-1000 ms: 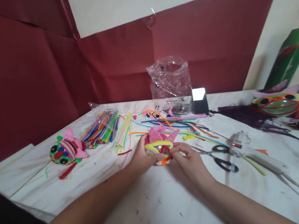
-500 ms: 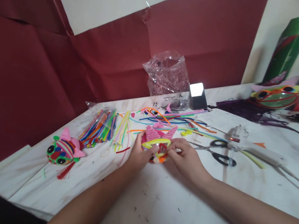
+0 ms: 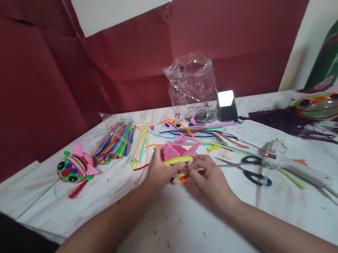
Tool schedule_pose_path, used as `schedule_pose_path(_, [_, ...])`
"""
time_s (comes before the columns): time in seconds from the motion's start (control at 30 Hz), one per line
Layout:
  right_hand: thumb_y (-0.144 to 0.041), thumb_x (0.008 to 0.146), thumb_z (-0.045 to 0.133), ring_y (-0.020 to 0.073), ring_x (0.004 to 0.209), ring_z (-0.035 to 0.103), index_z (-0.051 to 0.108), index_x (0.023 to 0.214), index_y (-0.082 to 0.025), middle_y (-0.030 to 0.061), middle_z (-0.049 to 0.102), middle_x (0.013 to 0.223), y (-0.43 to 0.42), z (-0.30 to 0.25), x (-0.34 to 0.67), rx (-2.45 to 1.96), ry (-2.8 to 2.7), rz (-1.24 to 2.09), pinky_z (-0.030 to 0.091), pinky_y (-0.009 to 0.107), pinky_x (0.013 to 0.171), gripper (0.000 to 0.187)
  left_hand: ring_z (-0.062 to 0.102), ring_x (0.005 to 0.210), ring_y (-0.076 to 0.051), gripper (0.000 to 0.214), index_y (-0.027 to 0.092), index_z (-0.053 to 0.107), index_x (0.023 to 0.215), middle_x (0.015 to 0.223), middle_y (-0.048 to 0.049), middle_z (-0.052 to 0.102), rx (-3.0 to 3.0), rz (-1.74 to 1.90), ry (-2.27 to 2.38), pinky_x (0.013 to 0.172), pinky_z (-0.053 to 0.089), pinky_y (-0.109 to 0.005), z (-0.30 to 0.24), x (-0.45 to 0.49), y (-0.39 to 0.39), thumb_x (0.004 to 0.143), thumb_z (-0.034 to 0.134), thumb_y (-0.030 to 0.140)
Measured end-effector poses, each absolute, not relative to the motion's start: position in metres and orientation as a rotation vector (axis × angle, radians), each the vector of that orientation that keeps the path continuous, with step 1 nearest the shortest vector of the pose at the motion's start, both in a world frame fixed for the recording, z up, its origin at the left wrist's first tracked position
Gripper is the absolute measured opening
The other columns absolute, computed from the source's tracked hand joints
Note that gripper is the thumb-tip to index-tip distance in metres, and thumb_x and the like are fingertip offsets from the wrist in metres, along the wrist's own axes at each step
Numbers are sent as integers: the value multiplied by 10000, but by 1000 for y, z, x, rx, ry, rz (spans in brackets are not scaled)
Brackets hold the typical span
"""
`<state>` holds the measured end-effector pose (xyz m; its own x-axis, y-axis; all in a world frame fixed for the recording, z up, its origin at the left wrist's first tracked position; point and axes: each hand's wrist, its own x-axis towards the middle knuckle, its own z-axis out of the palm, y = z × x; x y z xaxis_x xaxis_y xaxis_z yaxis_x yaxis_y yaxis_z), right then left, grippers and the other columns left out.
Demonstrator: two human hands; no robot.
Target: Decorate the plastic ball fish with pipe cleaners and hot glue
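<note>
A small pink-eared craft figure (image 3: 179,159) made with fuzzy pipe cleaners is held just over the table. It has a yellow band across it and red and orange bits lower down. My left hand (image 3: 161,169) is closed round its left side, the thumb lying across the front below the band. At the figure's right edge, my right hand (image 3: 209,177) has thumb and fingertips pinched together. Whatever lies between those fingertips is too small to make out. The figure's underside and part of its front are hidden by my hands.
Black-handled scissors (image 3: 248,169) and a white hot glue gun (image 3: 295,168) lie to the right. Bundled pipe cleaners (image 3: 116,143) and a finished pink-eared figure (image 3: 74,169) are on the left. Behind are loose pipe cleaners (image 3: 200,134), a clear plastic bag (image 3: 193,80) and a mirror-like dark device (image 3: 227,106).
My left thumb has moved up and right over the figure's front, covering more of the red part. The right hand keeps its pinch at the edge. The whole view has shifted slightly.
</note>
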<state>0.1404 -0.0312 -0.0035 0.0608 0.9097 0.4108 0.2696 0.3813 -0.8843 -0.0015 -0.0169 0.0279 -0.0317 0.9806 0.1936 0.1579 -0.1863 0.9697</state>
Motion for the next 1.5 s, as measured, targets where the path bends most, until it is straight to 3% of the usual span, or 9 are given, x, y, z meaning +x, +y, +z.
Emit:
schedule_pose_path(0.2, [-322, 738, 519, 229, 848, 613, 619, 677, -216, 84, 650, 909, -32, 0, 147, -1145, -1428, 715, 480, 351, 704, 158, 652, 926, -205, 556, 192, 486, 1080, 1043, -74, 664, 1448, 1328, 1230, 827, 520, -327, 22, -9, -11, 603, 772, 204])
schedule_pose_path(0.4, [-380, 751, 531, 200, 690, 616, 613, 733, -207, 45, 661, 725, -34, 0, 153, -1174, -1448, 824, 483, 338, 661, 193, 663, 889, -206, 515, 213, 495, 1069, 1032, -64, 675, 1418, 1274, 1217, 761, 536, -320, 20, -13, -10, 631, 765, 250])
schedule_pose_path(0.6, [-287, 789, 535, 178, 665, 588, 589, 720, -218, 31, 638, 708, -40, -3, 150, -1011, -1650, 615, 461, 304, 622, 112, 651, 849, -195, 520, 202, 492, 1043, 981, -60, 671, 1428, 1290, 1258, 743, 522, -311, 27, -9, -15, 596, 759, 215])
schedule_pose_path(0.87, [-140, 815, 522, 160, 664, 560, 558, 702, -208, 30, 601, 727, -36, -9, 143, -966, -1718, 447, 434, 273, 600, 137, 650, 839, -182, 534, 201, 479, 1055, 971, -54, 668, 1428, 1278, 1263, 733, 527, -297, 27, -7, -15, 601, 760, 208])
schedule_pose_path(1.2, [-142, 818, 496, 163, 654, 526, 528, 672, -215, 20, 547, 713, -37, -7, 140, -996, -1768, 396, 417, 281, 590, 167, 646, 845, -189, 541, 205, 473, 1038, 980, -52, 656, 1432, 1283, 1227, 712, 531, -296, 26, -7, -15, 592, 778, 232])
schedule_pose_path(1.5, [-194, 821, 515, 156, 652, 539, 510, 786, -225, 0, 595, 724, -38, -9, 139, -1069, -1655, 535, 443, 285, 616, 47, 650, 832, -193, 523, 208, 471, 1056, 1008, -57, 651, 1441, 1255, 1194, 659, 540, -289, 22, -10, -12, 622, 758, 266])
